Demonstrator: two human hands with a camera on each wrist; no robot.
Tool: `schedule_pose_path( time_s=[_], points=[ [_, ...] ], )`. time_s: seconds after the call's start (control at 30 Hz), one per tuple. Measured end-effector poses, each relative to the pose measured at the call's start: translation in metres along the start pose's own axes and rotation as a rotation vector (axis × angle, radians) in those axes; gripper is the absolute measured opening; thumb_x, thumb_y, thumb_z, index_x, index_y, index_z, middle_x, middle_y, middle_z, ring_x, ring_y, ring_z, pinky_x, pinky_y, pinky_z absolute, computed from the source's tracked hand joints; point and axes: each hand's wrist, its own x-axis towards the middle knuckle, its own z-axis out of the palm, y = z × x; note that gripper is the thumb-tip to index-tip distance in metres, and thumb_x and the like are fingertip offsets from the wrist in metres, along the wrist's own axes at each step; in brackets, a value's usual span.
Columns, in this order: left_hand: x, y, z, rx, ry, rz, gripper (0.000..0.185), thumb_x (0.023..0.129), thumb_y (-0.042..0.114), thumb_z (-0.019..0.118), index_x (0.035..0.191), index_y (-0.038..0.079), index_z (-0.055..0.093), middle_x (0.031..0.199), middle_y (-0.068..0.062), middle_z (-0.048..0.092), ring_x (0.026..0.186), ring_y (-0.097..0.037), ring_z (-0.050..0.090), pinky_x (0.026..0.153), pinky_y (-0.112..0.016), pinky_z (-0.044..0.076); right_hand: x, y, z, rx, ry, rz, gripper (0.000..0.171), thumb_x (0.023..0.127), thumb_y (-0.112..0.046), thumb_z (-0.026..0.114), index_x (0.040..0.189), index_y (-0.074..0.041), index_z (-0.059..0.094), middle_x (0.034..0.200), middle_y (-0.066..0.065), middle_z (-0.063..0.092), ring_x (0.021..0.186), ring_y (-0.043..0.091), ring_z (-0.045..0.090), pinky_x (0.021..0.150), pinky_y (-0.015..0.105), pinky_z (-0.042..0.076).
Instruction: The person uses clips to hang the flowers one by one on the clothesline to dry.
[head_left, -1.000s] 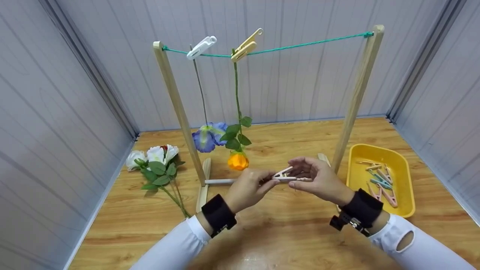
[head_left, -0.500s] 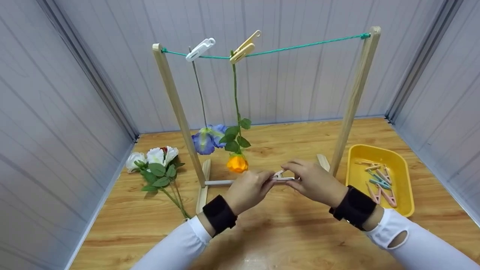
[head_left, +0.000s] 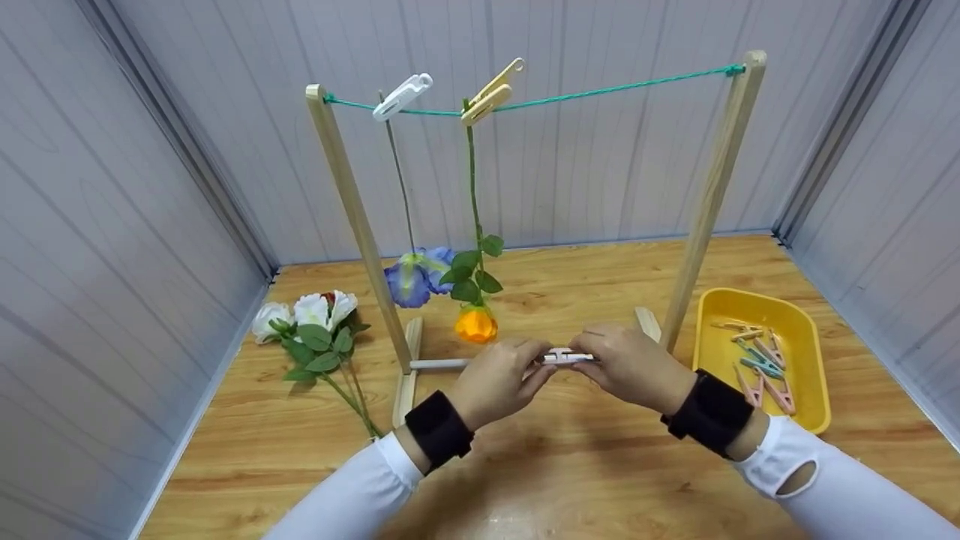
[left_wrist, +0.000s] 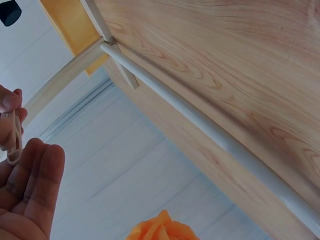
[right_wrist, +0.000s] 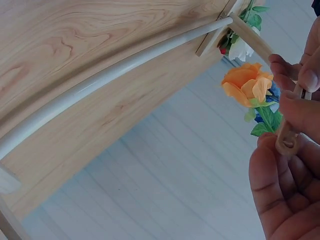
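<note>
Pinching pale clothespin (head_left: 568,358) above table (head_left: 562,484), left hand (head_left: 495,380) at one end, right hand (head_left: 634,367) at other. Hanging nearby, head down: orange flower (head_left: 476,325), then blue flower (head_left: 409,283). Farther left: white flowers (head_left: 310,310). At right: yellow tray (head_left: 810,382) holding clothespins (head_left: 762,361).

1. Noted back wall (head_left: 585,172) along back edge of desk (head_left: 540,484).
2. Found left post (head_left: 351,202) and right post (head_left: 712,187) on desk, linked low by crossbar (head_left: 440,364), high by cord (head_left: 615,91).
3. On cord, logged left clip (head_left: 403,97) near left post, right clip (head_left: 487,103) just right of it.
4. Below left clip, recorded left hanging flower (head_left: 409,285); below right clip, right hanging flower (head_left: 477,325), both upside down above desk.
5. Left of left post, near desk's left edge, observed loose flowers (head_left: 319,335), lying with stems (head_left: 367,418) toward front end of left foot (head_left: 405,394).
6. Right of right post, near desk's right edge, located tray (head_left: 808,375), with clothespins (head_left: 763,367) inside.
7. Between posts, before crossbar in head view, marked held clothespin (head_left: 559,358) between left hand (head_left: 499,379) and right hand (head_left: 634,367).
</note>
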Motion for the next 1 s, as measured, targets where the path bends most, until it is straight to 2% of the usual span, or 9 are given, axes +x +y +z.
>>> schedule_pose_path(
  time_s=[0.2, 0.47, 0.77, 1.0],
  points=[
    [-0.002, -0.001, -0.003, 0.005, -0.044, -0.066, 0.034, 0.108, 0.026, 0.07, 0.133, 0.002, 0.071, 0.121, -0.013, 0.078, 0.103, -0.024, 0.076, 0.088, -0.039, 0.064, -0.002, 0.0, -0.003, -0.009, -0.035, 0.016, 0.011, 0.094, -0.003, 0.083, 0.093, -0.003, 0.072, 0.084, 0.007, 0.072, 0.07, 0.019, 0.065, 0.061, 0.034, 0.055],
    [-0.012, -0.013, -0.018, 0.007, -0.017, -0.117, 0.032, 0.108, 0.025, 0.07, 0.131, 0.002, 0.07, 0.118, -0.015, 0.077, 0.095, -0.025, 0.077, 0.081, -0.037, 0.065, -0.006, 0.001, -0.008, -0.042, -0.05, 0.061, 0.01, 0.095, -0.005, 0.082, 0.09, -0.006, 0.073, 0.08, 0.005, 0.071, 0.066, 0.016, 0.062, 0.059, 0.032, 0.052],
    [-0.031, -0.036, -0.054, -0.023, 0.082, -0.183, 0.026, 0.106, 0.018, 0.073, 0.124, 0.0, 0.071, 0.112, -0.017, 0.078, 0.092, -0.03, 0.077, 0.082, -0.041, 0.065, -0.014, 0.005, -0.007, -0.041, -0.019, 0.077, 0.012, 0.093, -0.004, 0.084, 0.088, -0.005, 0.073, 0.078, 0.005, 0.071, 0.066, 0.016, 0.062, 0.058, 0.033, 0.052],
    [-0.052, -0.059, -0.078, 0.039, 0.144, -0.231, 0.015, 0.102, 0.016, 0.076, 0.109, 0.002, 0.075, 0.101, -0.012, 0.078, 0.078, -0.023, 0.074, 0.069, -0.035, 0.063, -0.015, 0.006, -0.007, -0.027, -0.012, 0.08, 0.014, 0.092, -0.004, 0.085, 0.086, -0.007, 0.072, 0.076, 0.003, 0.07, 0.064, 0.014, 0.06, 0.058, 0.032, 0.05]
  ],
)
